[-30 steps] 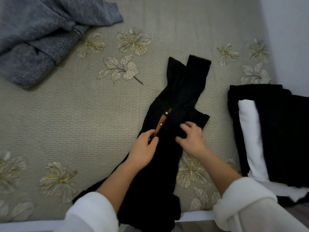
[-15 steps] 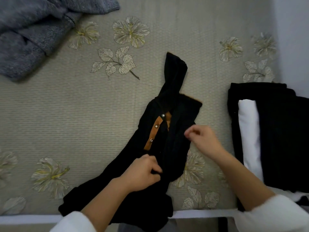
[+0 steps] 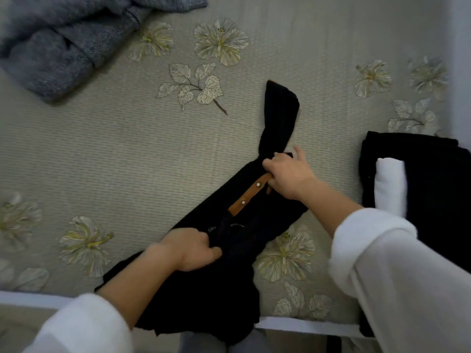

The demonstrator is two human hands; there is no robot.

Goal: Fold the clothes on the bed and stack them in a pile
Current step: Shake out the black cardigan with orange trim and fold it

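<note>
- A black garment (image 3: 211,296) lies diagonally on the bed cover (image 3: 114,154), from the near edge at centre towards the far right.
- The left hand (image 3: 190,249) has its fingers curled into the black fabric at the garment's middle, gripping a bunched fold.
- The right hand (image 3: 289,175) grips the garment further away, at the far end of a tan placket (image 3: 248,198); its thumb sticks up.
- 2 metal snaps (image 3: 258,184) show on the placket.
- A narrow black part (image 3: 279,118), probably a sleeve, reaches far beyond the right hand.
- On the right sits a pile (image 3: 433,179) of folded dark clothes with 1 white piece (image 3: 390,189) on it, apart from the garment.
- A grey knit garment (image 3: 58,52) lies rumpled at the far left.
- Both forearms wear white sleeves (image 3: 397,276).
</note>
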